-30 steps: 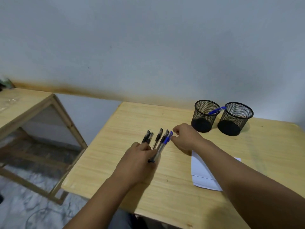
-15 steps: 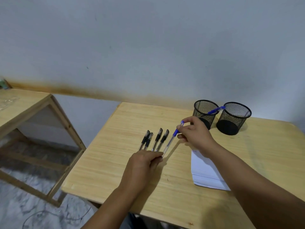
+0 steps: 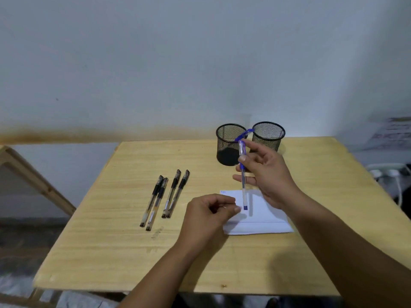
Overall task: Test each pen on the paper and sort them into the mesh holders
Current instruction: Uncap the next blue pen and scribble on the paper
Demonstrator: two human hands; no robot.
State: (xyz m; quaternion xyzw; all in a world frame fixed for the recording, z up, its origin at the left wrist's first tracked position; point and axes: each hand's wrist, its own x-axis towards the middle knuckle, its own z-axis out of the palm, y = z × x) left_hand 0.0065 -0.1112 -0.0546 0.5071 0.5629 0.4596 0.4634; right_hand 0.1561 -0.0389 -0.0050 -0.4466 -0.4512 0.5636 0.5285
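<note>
My right hand [image 3: 269,172] grips a blue pen [image 3: 243,185] near its capped upper end. The pen hangs almost upright, its lower end just over the white paper [image 3: 264,216]. My left hand [image 3: 206,216] lies with curled fingers over the paper's left edge, its fingertips close to the pen's lower end; I see nothing in it. Several black pens [image 3: 169,196] lie side by side on the table to the left of the paper. Two black mesh holders stand at the back: the left holder [image 3: 224,141] has a blue pen [image 3: 245,133] leaning in it, and the right holder [image 3: 270,133] looks empty.
The wooden table [image 3: 311,252] ends close to me and drops off on the left. A second wooden frame [image 3: 33,176] stands to the left. A white power strip with plugs [image 3: 387,173] lies off the table's right side, against the wall.
My right hand lifted the blue pen from the row and carried it right, over the paper. My left hand left the black pens and moved right to the paper's edge.
</note>
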